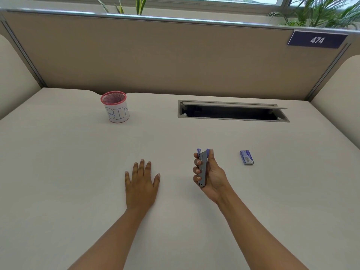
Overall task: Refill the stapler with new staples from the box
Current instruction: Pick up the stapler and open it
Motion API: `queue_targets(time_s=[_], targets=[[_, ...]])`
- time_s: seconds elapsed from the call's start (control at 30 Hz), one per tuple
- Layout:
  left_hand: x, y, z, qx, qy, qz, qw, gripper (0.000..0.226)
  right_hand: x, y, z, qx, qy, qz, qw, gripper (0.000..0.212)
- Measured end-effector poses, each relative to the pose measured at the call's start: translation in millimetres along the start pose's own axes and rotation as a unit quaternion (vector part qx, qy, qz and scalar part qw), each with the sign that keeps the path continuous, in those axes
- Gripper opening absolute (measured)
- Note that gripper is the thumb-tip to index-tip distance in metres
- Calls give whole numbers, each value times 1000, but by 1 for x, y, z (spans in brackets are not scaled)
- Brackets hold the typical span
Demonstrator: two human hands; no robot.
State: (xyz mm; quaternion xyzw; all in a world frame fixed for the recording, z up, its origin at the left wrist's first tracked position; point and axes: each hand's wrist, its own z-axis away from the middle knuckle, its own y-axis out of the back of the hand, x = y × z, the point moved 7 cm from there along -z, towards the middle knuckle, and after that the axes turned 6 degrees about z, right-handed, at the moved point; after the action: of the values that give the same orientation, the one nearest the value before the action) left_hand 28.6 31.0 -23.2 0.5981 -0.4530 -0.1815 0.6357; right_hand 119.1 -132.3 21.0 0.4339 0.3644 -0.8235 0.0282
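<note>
The right hand [211, 175] grips the stapler [203, 168], fingers [196, 170] curled round its grey body, purple end pointing away from the person. The left hand [141, 184] rests flat on the tabletop [78, 162], fingers straight and spread. The staple box [246, 157] lies on the tabletop to the right of the stapler, apart from it. A mesh cup [115, 107] marked "BIN" stands far left

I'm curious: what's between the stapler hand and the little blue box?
Head view: only bare beige desk between the right hand and small blue staple box.
</note>
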Motion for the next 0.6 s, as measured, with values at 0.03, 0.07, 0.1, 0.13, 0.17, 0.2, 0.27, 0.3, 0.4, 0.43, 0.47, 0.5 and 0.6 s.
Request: queue_targets(time_s=[0.03,0.07,0.1,0.13,0.17,0.2,0.27,0.3,0.4,0.43,0.47,0.5,0.6], targets=[[0,0,0,-3,0,-1,1000,81,0,1,0,2,2,2,1000,48],[0,-1,0,-6,0,0,1000,82,-1,1,0,3,3,3,1000,49],[0,-2,0,-8,0,1,1000,83,-2,1,0,3,4,4,1000,50],[-1,-1,-1,-5,0,1,1000,84,-2,0,0,3,5,6,1000,49],[-1,-1,0,-2,0,1,1000,86,-3,0,0,4,6,7,1000,49],[0,0,-1,2,-2,0,1000,88,-3,0,0,6,7,8,1000,48],[-1,-2,0,-4,0,0,1000,88,-3,0,0,7,7,9,1000,47],[-1,-2,-1,-4,0,4,1000,88,-3,-1,1,7,7,10,1000,48],[0,-2,0,-7,-2,6,1000,87,-3,-2,2,-1,6,9,1000,51],[0,-3,0,-12,0,6,1000,85,-3,-3,2,-5,5,8,1000,51],[-1,-3,0,-13,1,8,1000,84,-3,-4,2,-6,6,9,1000,49],[-1,-2,0,-11,1,8,1000,85,-3,-4,2,-4,8,13,1000,47],[-1,-1,0,0,-1,5,1000,96,-4,-4,3,5,14,23,1000,46]])
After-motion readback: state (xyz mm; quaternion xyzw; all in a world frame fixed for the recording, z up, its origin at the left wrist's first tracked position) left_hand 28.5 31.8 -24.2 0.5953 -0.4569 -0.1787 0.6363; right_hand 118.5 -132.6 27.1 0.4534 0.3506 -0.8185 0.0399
